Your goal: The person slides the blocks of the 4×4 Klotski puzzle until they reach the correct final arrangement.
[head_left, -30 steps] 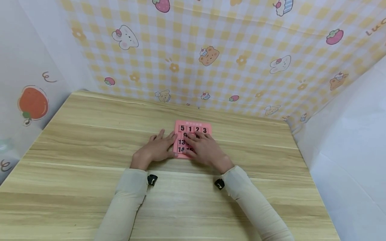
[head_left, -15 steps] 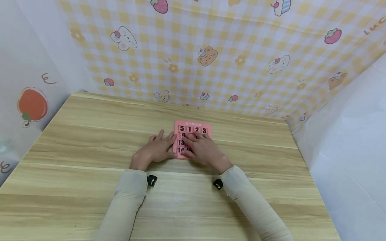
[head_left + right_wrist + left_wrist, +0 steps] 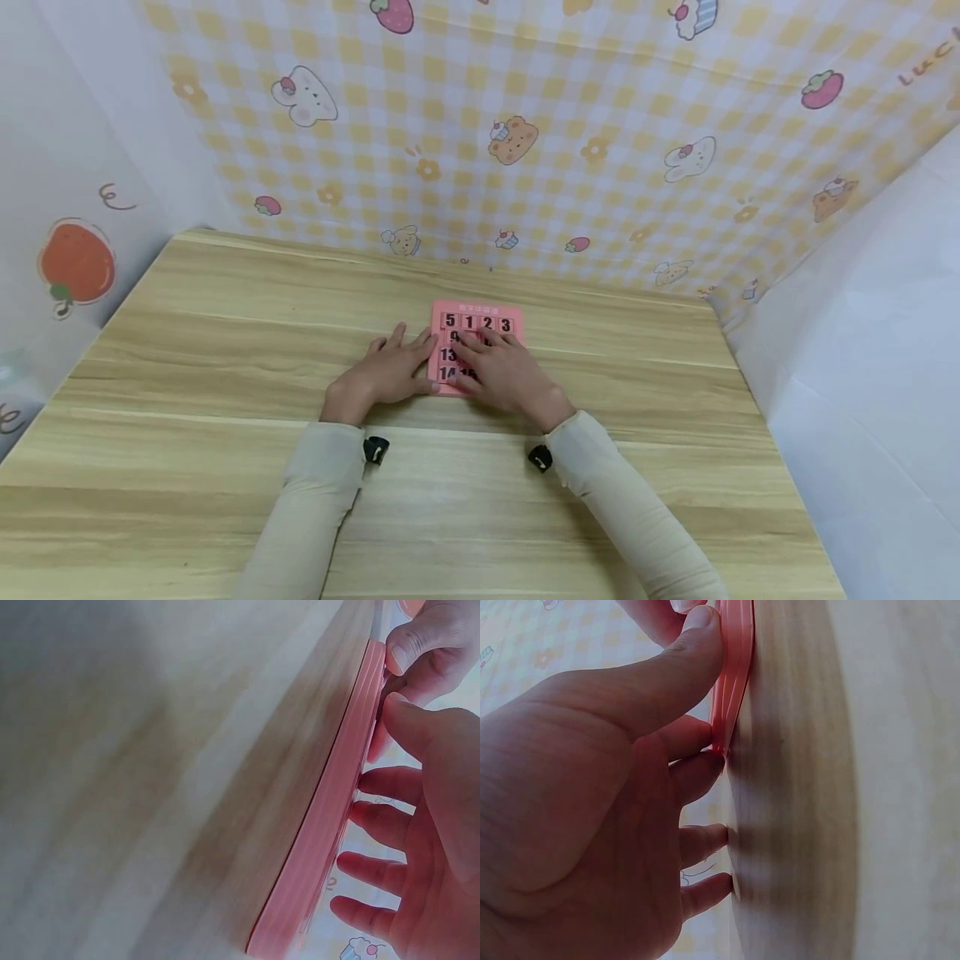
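Counter [image 3: 652,358]: flat top, pale yellowish wood look, brown grain bands running side to side, a thin whitish line crossing below the middle; glossy sheen on the front central part; near edge outside the view. One pink number board [image 3: 437,350] lies flat on it, nearer the back edge than the front, well apart from both side edges. Ridged pink side walls, base down on the wood. Number tiles [image 3: 468,322] set in it, top row 5, 1, 2, 3; lower right of the face covered.
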A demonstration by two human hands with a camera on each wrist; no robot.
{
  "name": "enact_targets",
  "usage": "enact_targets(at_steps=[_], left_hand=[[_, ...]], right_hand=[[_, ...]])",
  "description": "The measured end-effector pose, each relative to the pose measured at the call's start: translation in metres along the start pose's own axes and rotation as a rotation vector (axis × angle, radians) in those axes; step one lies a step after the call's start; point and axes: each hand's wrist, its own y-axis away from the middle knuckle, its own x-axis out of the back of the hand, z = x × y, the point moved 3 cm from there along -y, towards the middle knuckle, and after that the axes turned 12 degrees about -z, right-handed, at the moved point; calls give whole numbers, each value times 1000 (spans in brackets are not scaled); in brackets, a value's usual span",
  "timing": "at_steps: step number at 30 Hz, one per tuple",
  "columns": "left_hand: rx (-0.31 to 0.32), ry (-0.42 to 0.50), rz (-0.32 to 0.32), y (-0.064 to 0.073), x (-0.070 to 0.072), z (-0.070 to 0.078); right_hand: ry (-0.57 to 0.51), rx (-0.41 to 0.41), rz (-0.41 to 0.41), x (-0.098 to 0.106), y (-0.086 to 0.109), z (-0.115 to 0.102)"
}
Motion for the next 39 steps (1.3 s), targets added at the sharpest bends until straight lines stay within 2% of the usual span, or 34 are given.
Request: enact_targets(at_steps=[22, 39], left_hand=[[-5, -10, 0, 0, 1, 2], [-14, -8, 3, 0, 0, 1]], right_hand=[[-9, 22, 4, 2, -2, -4], [-30, 8, -10, 0, 0, -2]])
